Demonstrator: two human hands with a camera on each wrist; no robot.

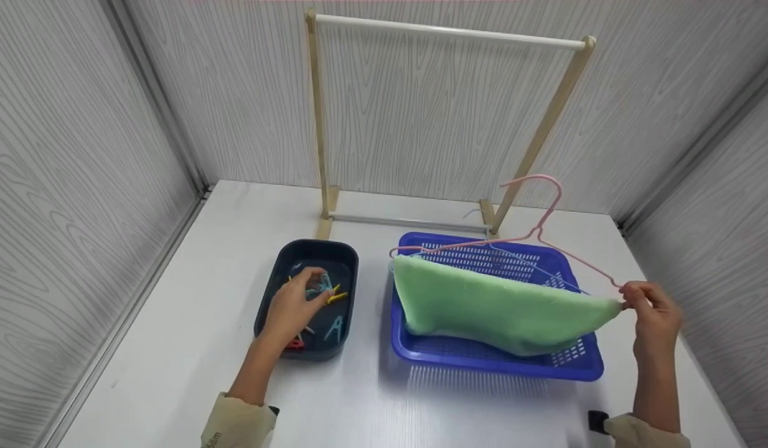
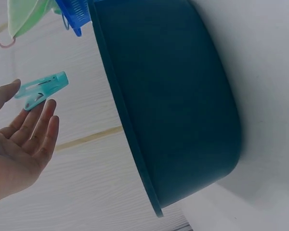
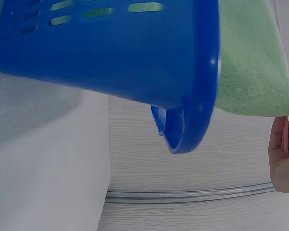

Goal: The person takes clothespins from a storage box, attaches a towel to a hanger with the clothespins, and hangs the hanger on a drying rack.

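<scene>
My left hand (image 1: 290,306) pinches a light blue clothespin (image 2: 44,89) between thumb and fingertips, over the dark teal bin (image 1: 315,354). Inside that bin lie yellow clothespins (image 1: 337,297), a red clothespin (image 1: 295,343) and another light blue clothespin (image 1: 335,328). With thumb and fingers, my right hand (image 1: 656,318) grips the right end of a pink hanger (image 1: 549,211), close by a corner of the pale green towel (image 1: 496,305). The towel hangs along the hanger's lower side, in front of and over the blue basket (image 1: 477,359). It hides the hanger's lower bar.
A light blue hanger (image 1: 533,266) rests at the basket, partly hidden by the towel. Behind stands a wooden rack with a white top rod (image 1: 449,30) and a lower rod (image 1: 409,221). Wood-grain panels (image 1: 66,186) enclose the white table (image 1: 191,280) at the back and sides.
</scene>
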